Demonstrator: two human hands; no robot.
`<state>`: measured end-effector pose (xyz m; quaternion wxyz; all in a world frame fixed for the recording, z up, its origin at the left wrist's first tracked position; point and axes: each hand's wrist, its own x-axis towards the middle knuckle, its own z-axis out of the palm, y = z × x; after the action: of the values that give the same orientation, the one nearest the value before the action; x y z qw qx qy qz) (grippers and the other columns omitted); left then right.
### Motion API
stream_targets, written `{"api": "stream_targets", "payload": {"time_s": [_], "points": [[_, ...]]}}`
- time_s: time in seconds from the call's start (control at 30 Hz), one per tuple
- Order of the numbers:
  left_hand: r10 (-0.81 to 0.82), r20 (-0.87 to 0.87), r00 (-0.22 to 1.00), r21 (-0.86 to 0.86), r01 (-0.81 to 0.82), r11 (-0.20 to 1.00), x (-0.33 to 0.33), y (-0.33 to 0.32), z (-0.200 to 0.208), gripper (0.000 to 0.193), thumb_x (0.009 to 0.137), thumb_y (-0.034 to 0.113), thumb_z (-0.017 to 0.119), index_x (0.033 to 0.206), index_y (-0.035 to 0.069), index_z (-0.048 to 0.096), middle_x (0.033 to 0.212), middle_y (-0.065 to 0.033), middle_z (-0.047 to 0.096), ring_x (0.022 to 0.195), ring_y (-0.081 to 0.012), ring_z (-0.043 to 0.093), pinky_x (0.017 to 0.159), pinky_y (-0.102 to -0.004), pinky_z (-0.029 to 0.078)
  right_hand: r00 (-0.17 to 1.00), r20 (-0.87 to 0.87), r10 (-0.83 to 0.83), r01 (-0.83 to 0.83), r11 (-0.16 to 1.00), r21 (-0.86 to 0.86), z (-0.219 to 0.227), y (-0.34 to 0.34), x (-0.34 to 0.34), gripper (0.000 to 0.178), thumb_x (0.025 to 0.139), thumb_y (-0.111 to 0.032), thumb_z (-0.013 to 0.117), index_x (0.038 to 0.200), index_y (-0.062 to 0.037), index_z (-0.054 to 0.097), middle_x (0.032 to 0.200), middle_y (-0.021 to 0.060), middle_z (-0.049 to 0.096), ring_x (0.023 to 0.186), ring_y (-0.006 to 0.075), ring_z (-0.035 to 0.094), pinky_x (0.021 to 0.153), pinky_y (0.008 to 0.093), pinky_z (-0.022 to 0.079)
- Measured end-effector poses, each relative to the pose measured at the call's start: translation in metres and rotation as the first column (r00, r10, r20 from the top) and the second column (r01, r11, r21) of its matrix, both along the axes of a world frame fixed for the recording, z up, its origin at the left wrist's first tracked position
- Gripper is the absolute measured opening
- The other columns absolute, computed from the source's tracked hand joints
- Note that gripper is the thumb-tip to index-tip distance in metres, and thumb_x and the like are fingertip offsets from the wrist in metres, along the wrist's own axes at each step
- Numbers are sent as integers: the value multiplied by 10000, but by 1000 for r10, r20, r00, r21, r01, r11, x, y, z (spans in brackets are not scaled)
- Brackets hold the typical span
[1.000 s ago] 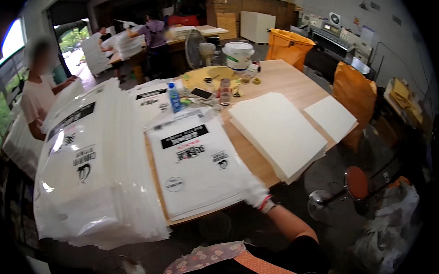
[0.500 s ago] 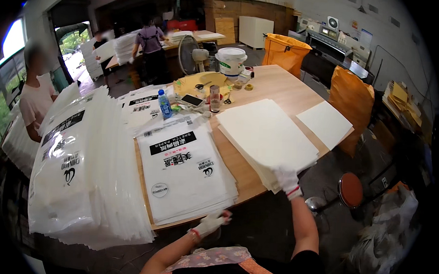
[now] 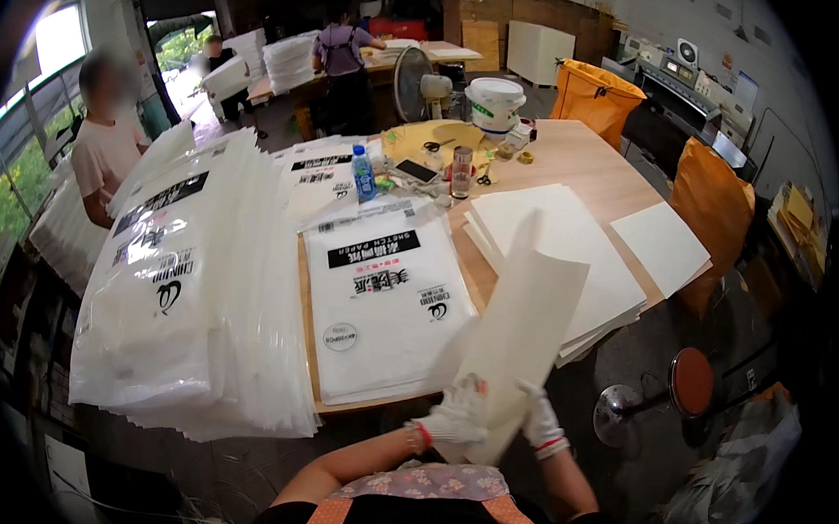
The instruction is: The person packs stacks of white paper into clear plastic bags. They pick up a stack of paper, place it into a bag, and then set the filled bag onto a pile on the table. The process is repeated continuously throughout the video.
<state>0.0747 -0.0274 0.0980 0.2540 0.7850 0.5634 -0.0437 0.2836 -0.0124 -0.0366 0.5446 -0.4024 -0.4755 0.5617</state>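
A curved bundle of cream paper sheets [image 3: 527, 314] stands up in front of my body, tilted over the table's near edge. My left hand [image 3: 457, 418], in a white glove, grips its lower left side. Along its lower right edge my right hand [image 3: 542, 422], also gloved, has its fingers closed on the paper. Behind the bundle lies a stack of cream paper [image 3: 587, 279], partly hidden by it. Left of my hands, a pile of clear printed plastic bags [image 3: 388, 340] rests on the table.
Large packed plastic bags [image 3: 154, 335] spread along the left. A water bottle [image 3: 363, 173], phone [image 3: 418, 171], glass jar [image 3: 461, 172] and scissors [image 3: 484, 180] sit farther back. A separate sheet pile [image 3: 662, 244] lies right, near an orange sack [image 3: 712, 219] and stool [image 3: 692, 382]. A person [image 3: 106, 155] stands left.
My right hand has drawn a bundle of sheets off the stack toward me. My left hand has moved right and taken hold of it. The view has shifted slightly.
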Motion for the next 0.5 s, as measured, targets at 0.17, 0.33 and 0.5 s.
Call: {"api": "stream_targets", "payload": {"time_s": [0.17,0.33,0.5], "points": [[-26,486,874,-151,114,982,-40,20,-80,839,796,504,589,1413,42,256,1425,-275,266,1317,-395,284,1061,-460,276,956,188,-225,251,959,-130,-14,7,-42,321,850,-196,674,1106,-17,599,956,46,663,808,100,614,704,255,499],[481,37,876,401,-454,796,-158,69,-144,305,870,344,535,971,64,603,1024,-130,600,950,-309,560,845,-364,443,908,387,-159,174,985,-3,37,-16,-28,295,832,-175,679,1059,5,623,929,74,675,813,131,630,699,274,503],[290,621,728,-29,-348,937,-208,141,-172,193,865,261,542,815,93,623,678,-84,594,620,-213,540,642,-339,464,595,798,-93,-89,980,181,128,-50,-30,273,774,-238,693,975,-55,662,902,130,665,773,268,658,665,343,522]]}}
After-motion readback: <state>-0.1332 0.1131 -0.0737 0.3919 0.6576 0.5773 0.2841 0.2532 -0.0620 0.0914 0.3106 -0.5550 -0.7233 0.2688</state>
